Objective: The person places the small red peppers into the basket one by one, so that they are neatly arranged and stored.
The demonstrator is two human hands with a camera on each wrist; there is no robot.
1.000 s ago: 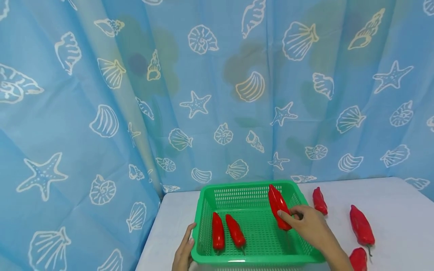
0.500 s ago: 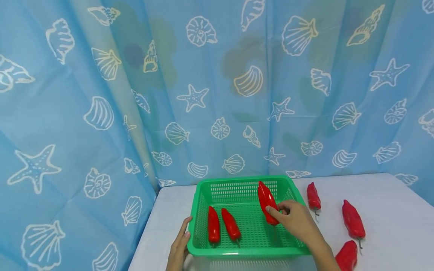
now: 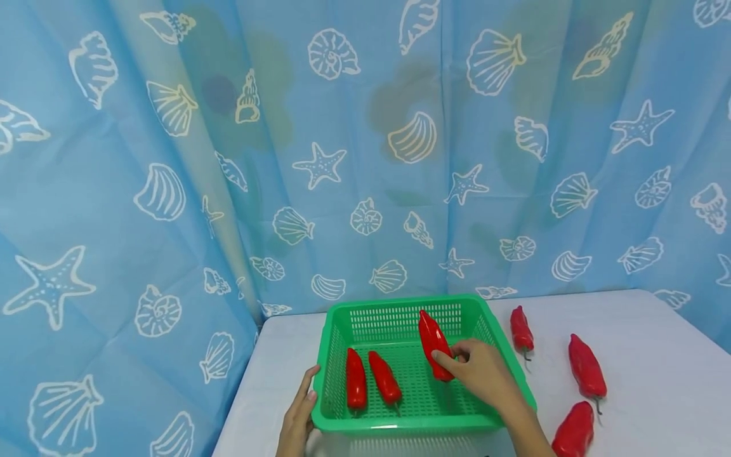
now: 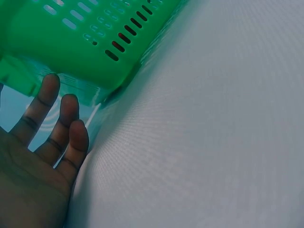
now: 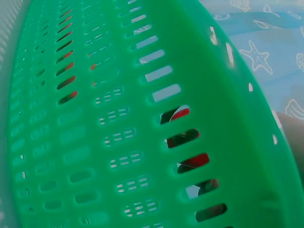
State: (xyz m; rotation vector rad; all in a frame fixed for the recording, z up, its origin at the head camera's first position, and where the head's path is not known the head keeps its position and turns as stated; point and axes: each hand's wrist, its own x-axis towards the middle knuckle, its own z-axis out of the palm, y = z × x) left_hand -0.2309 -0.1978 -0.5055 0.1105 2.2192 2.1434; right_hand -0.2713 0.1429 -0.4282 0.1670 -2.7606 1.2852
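Note:
My right hand pinches a long red pepper above the floor of a green plastic basket. The pepper slants, its pointed end toward the back. Two more red peppers lie side by side in the basket's left part. At the basket's left side, my left hand touches the wall. The left wrist view shows that hand's fingers fairly straight against the green plastic. In the right wrist view the slotted basket wall covers most of the hand, and red shows through some slots.
Right of the basket, three more red peppers lie apart on the white tablecloth. A blue curtain with white shells and starfish hangs behind the table and along its left side.
My right hand has carried the pepper leftward, toward the middle of the basket. The head view has shifted slightly. My left hand stays at the basket's left side.

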